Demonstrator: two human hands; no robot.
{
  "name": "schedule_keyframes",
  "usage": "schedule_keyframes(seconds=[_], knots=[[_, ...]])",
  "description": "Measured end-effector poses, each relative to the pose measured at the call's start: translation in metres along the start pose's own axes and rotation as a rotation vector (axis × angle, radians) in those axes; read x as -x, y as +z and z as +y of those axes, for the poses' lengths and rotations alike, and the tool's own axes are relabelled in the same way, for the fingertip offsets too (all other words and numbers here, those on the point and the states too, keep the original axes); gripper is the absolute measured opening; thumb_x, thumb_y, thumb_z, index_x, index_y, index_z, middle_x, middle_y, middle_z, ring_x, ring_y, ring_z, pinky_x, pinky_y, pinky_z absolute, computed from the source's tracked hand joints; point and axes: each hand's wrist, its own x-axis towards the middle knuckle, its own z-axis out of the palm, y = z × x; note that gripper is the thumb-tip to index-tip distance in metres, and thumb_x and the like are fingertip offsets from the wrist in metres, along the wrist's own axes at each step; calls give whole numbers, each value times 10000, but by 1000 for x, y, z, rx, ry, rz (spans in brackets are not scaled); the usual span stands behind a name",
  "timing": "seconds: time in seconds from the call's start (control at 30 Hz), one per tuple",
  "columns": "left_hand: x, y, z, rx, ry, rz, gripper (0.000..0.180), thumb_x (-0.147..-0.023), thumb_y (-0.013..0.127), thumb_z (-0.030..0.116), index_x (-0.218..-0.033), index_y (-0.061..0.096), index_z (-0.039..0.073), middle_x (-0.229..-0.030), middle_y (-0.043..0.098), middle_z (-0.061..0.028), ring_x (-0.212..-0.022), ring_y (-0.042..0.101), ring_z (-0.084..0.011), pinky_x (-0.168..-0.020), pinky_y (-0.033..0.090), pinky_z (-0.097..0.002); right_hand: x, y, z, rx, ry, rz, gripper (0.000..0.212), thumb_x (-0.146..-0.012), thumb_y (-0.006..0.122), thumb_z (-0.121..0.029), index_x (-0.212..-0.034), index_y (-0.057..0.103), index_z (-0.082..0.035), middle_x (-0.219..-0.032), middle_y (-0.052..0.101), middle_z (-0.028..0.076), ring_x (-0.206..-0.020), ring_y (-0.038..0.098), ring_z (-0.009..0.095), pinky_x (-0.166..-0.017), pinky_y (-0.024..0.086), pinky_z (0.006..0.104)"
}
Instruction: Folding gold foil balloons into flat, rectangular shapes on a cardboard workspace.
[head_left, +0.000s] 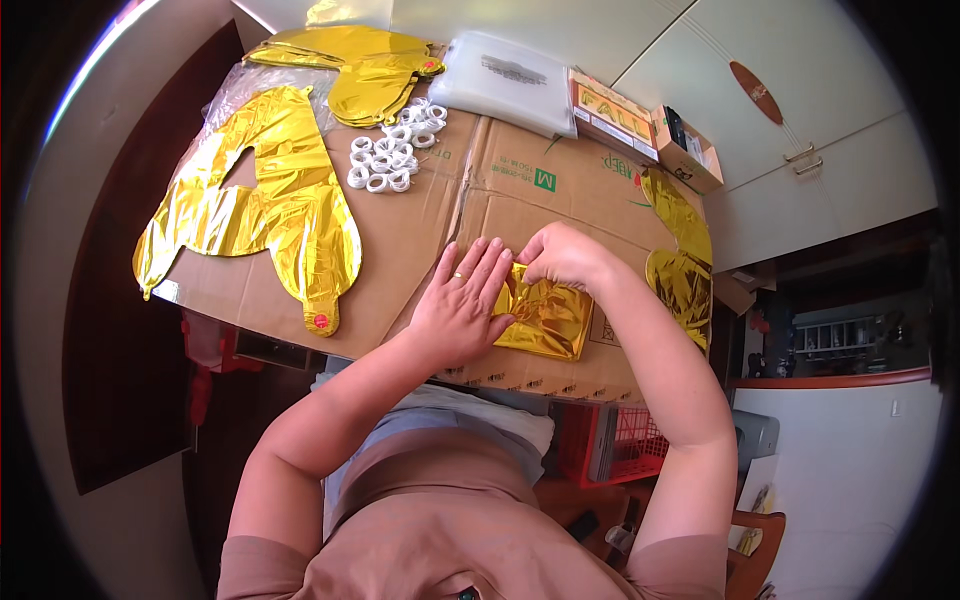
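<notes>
A gold foil balloon (552,322), folded into a rough square, lies on the cardboard in front of me. My left hand (462,305) rests flat along its left edge with the fingers stretched out; a ring is on one finger. At the far edge, my right hand (562,258) pinches the foil between thumb and fingers. An unfolded letter-shaped gold foil balloon (290,215) is spread out to the left. Beyond my left hand sits a cluster of small white string coils (392,158).
Flattened cardboard (430,215) covers the table. More flat gold foil balloons (372,80) are at the back left, others (680,285) at the right edge. Clear plastic bags (505,85), a printed box (612,115) and an open carton (690,150) line the back. A red crate (640,440) stands below.
</notes>
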Motion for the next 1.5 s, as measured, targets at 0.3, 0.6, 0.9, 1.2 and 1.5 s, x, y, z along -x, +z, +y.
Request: schedule_keyframes(seconds=[0.3, 0.6, 0.9, 1.2, 1.5], knots=[[0, 2, 0, 11, -3, 0, 840, -956, 557, 506, -1570, 290, -1, -1639, 297, -185, -1539, 237, -329, -1246, 118, -543, -4, -2, -22, 334, 59, -127, 184, -686, 801, -142, -789, 715, -15, -656, 643, 80, -595, 599, 168, -557, 481, 340], [1, 0, 0, 9, 0, -7, 828, -957, 554, 502, -1561, 309, -9, -1639, 294, -191, -1541, 233, -327, -1245, 114, -548, -6, -11, -13, 349, 8, -212, 194, -800, 752, -233, -791, 728, -41, -647, 631, 48, -575, 569, 147, -539, 450, 330], [0, -2, 0, -40, -3, -45, 816, -981, 499, 531, -1569, 307, -2, -1649, 281, -180, -1548, 220, -316, -1251, 100, -544, -6, -15, -3, 225, 10, -244, 226, -865, 738, -257, -814, 732, -36, -641, 601, 13, -565, 521, 114, -525, 426, 328], [0, -3, -1, -40, -9, -53, 810, -975, 513, 527, -1563, 325, 2, -1645, 290, -178, -1545, 229, -315, -1248, 106, -548, 9, -3, -10, 539, -50, 103, 307, -758, 830, -313, -790, 709, -33, -725, 684, 141, -737, 670, 313, -733, 532, 408], [-1, -1, 2, -39, 6, -31, 806, -961, 543, 509, -1551, 344, -4, -1642, 296, -184, -1541, 237, -324, -1245, 117, -550, 43, 61, 56, 478, -577, 802, 473, -854, 732, -125, -1281, 546, -41, -1239, 558, 166, -1134, 558, 358, -995, 432, 476]])
